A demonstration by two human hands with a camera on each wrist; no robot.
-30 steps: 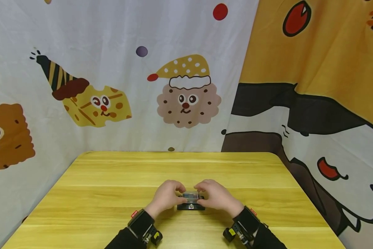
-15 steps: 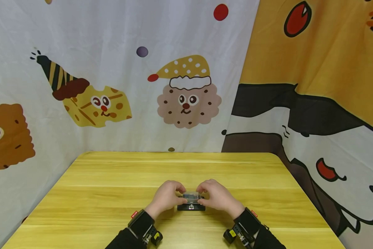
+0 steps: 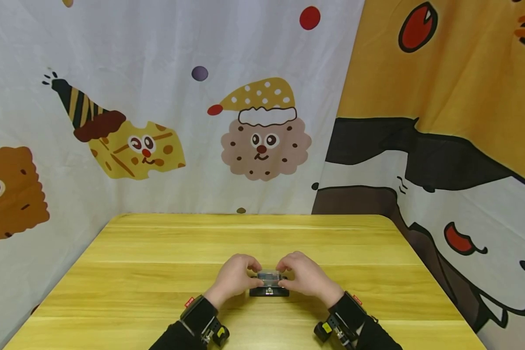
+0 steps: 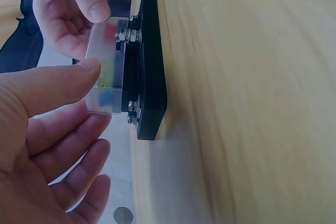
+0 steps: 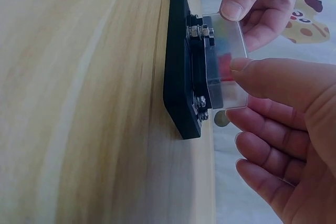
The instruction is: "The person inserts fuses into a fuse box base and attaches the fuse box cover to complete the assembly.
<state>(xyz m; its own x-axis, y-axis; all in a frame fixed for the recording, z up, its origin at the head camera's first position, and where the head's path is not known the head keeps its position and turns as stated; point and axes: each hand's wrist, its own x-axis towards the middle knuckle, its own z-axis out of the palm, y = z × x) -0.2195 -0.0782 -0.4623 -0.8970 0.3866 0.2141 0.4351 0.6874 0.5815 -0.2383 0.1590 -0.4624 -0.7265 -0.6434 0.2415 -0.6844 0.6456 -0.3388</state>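
Observation:
A small fuse box sits in front of me, its black base (image 3: 268, 291) flat on the wooden table. Over the base stands a clear plastic cover (image 4: 108, 98), with blurred red, yellow and blue pieces showing through it. My left hand (image 3: 231, 277) pinches one end of this cover between thumb and fingers. At the opposite end, my right hand (image 3: 306, 274) grips it the same way, its thumb (image 5: 273, 80) against the near face. Metal studs with nuts (image 5: 201, 31) stick out of the base close to the cover's lower edge.
The wooden table (image 3: 166, 243) reaches back to a white curtain (image 3: 157, 58) printed with cartoon figures. An orange printed curtain (image 3: 472, 87) hangs at the right. Both wrists carry black strapped-on cameras.
The fingers of my right hand have shifted very slightly to the right at the cover's end. My left hand and the black base have stayed in place.

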